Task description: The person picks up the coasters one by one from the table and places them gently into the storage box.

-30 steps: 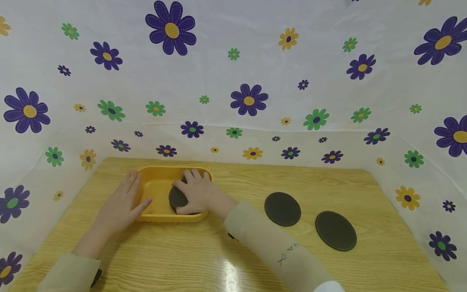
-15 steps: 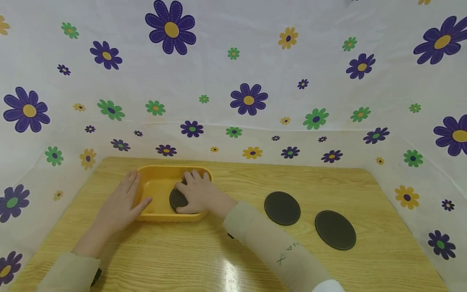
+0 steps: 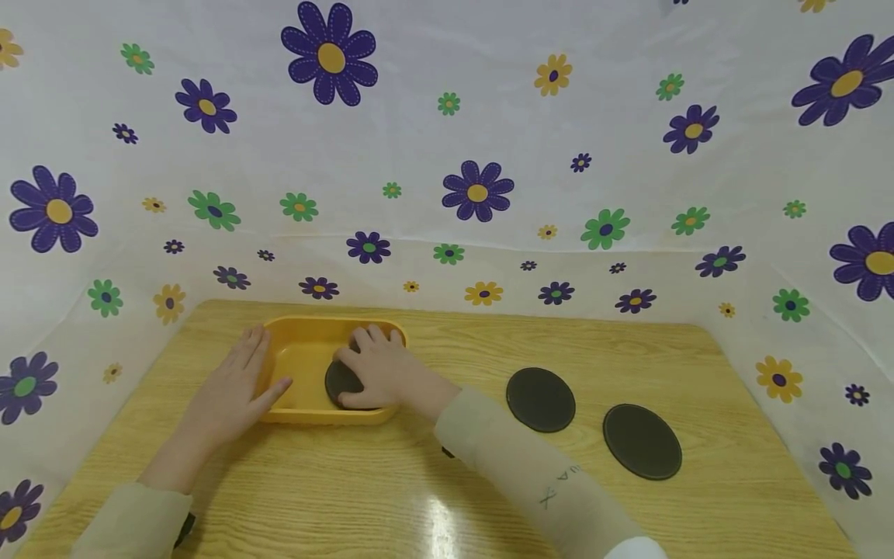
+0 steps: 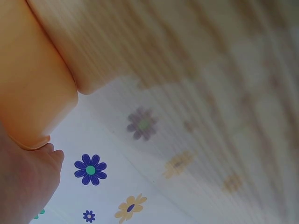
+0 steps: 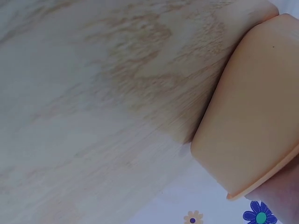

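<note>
A yellow plastic tray (image 3: 321, 418) with rounded corners sits on the wooden table at the left in the head view. My left hand (image 3: 236, 388) rests along its left end, fingers straight at the rim and thumb reaching over the front edge. Inside the tray's right half, my right hand (image 3: 382, 371) grips a round black coaster (image 3: 338, 380), fingers and thumb spread round its edge; the hand hides much of it. Both wrist views show the tray's outer wall (image 4: 32, 70) from low down, with part of a hand at the rim.
Two more black coasters, one nearer the middle (image 3: 541, 399) and one farther right (image 3: 642, 441), lie flat and apart on the wooden table (image 3: 447, 473). A white cloth (image 3: 412, 140) printed with flowers rises behind the table and along both sides.
Almost nothing differs. The right forearm has shifted very slightly to the right, while both hands keep their places at the tray.
</note>
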`<action>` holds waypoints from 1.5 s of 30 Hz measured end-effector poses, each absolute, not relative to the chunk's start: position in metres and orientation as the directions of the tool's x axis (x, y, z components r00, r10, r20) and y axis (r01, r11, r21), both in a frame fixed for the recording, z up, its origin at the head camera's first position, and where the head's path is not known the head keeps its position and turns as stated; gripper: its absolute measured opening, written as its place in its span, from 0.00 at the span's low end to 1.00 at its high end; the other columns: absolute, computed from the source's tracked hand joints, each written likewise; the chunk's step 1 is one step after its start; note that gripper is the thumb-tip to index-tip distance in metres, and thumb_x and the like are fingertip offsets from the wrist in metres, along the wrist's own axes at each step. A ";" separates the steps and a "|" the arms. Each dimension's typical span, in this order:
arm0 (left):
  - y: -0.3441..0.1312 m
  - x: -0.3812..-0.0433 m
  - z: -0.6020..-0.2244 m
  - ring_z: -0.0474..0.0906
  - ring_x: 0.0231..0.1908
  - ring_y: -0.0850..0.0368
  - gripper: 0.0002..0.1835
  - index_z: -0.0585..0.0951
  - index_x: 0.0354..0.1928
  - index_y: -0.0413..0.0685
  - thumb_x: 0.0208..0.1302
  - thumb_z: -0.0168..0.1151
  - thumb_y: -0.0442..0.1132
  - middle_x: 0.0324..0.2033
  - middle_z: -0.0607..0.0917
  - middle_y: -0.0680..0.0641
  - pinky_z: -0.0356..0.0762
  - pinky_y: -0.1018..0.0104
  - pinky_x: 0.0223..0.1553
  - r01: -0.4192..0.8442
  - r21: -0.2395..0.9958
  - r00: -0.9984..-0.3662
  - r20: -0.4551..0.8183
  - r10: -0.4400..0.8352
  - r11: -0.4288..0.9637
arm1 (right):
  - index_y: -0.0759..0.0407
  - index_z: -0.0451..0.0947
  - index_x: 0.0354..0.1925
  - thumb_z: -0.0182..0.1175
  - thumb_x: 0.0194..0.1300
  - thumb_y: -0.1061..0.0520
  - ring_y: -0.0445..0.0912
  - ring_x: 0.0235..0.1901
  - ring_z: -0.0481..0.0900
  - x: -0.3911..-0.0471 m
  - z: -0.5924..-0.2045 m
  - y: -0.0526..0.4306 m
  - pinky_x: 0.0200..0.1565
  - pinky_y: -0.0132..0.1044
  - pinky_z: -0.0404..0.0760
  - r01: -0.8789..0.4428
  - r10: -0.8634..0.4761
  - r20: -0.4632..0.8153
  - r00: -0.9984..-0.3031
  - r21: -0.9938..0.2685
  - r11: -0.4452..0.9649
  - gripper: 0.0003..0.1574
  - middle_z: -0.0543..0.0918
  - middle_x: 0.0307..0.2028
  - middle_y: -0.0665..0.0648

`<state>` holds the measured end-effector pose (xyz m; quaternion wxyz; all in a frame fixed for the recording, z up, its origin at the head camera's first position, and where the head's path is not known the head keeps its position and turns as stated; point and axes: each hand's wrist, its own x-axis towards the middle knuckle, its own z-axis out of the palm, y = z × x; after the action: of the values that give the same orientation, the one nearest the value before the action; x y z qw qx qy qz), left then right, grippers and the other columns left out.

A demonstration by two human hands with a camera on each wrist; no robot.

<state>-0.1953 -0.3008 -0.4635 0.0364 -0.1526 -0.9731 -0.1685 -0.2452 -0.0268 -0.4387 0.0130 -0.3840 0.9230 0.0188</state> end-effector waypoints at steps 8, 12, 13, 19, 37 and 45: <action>-0.300 -0.194 -0.463 0.44 0.83 0.28 0.50 0.48 0.82 0.28 0.80 0.54 0.59 0.84 0.47 0.28 0.44 0.37 0.85 0.318 0.315 -0.948 0.135 0.290 0.894 | 0.42 0.71 0.73 0.60 0.72 0.30 0.51 0.67 0.69 -0.244 -0.433 -0.010 0.69 0.55 0.73 -0.744 -0.744 0.034 -0.668 -0.003 0.668 0.38 0.73 0.68 0.55; -0.300 -0.193 -0.462 0.43 0.83 0.28 0.50 0.47 0.83 0.28 0.80 0.54 0.59 0.84 0.46 0.29 0.43 0.38 0.85 0.313 0.319 -0.950 0.125 0.287 0.895 | 0.42 0.70 0.74 0.59 0.72 0.31 0.52 0.68 0.68 -0.241 -0.430 -0.001 0.66 0.52 0.73 -0.759 -0.758 0.065 -0.649 0.008 0.651 0.39 0.72 0.70 0.55; -0.300 -0.193 -0.462 0.43 0.83 0.28 0.50 0.47 0.83 0.28 0.80 0.54 0.60 0.84 0.46 0.29 0.43 0.38 0.85 0.313 0.320 -0.950 0.125 0.288 0.894 | 0.42 0.70 0.74 0.59 0.72 0.32 0.52 0.68 0.68 -0.241 -0.429 0.001 0.65 0.51 0.73 -0.762 -0.761 0.072 -0.645 0.010 0.647 0.39 0.72 0.70 0.55; -0.301 -0.193 -0.464 0.43 0.83 0.28 0.50 0.47 0.83 0.29 0.80 0.53 0.60 0.84 0.46 0.29 0.41 0.39 0.85 0.322 0.320 -0.946 0.133 0.294 0.891 | 0.43 0.69 0.75 0.59 0.72 0.33 0.51 0.68 0.67 -0.236 -0.425 0.015 0.64 0.50 0.73 -0.776 -0.772 0.099 -0.628 0.006 0.631 0.39 0.71 0.70 0.55; -0.301 -0.194 -0.465 0.42 0.84 0.29 0.50 0.46 0.83 0.30 0.80 0.53 0.60 0.84 0.46 0.30 0.40 0.40 0.86 0.324 0.317 -0.946 0.142 0.293 0.891 | 0.46 0.71 0.73 0.63 0.72 0.35 0.54 0.69 0.69 -0.216 -0.428 0.074 0.66 0.55 0.74 -0.776 -0.768 0.165 -0.618 0.028 0.630 0.38 0.73 0.68 0.58; -0.301 -0.194 -0.464 0.43 0.83 0.28 0.50 0.47 0.83 0.30 0.80 0.53 0.60 0.84 0.45 0.30 0.41 0.39 0.85 0.326 0.320 -0.945 0.146 0.294 0.889 | 0.48 0.70 0.73 0.62 0.73 0.35 0.55 0.67 0.71 -0.209 -0.442 0.104 0.66 0.57 0.75 -0.757 -0.752 0.173 -0.636 0.049 0.651 0.38 0.74 0.66 0.58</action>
<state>-0.1943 -0.3008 -0.4643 0.0466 -0.1598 -0.9709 -0.1724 -0.2092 0.1040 -0.4421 -0.0893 -0.4174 0.9042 -0.0140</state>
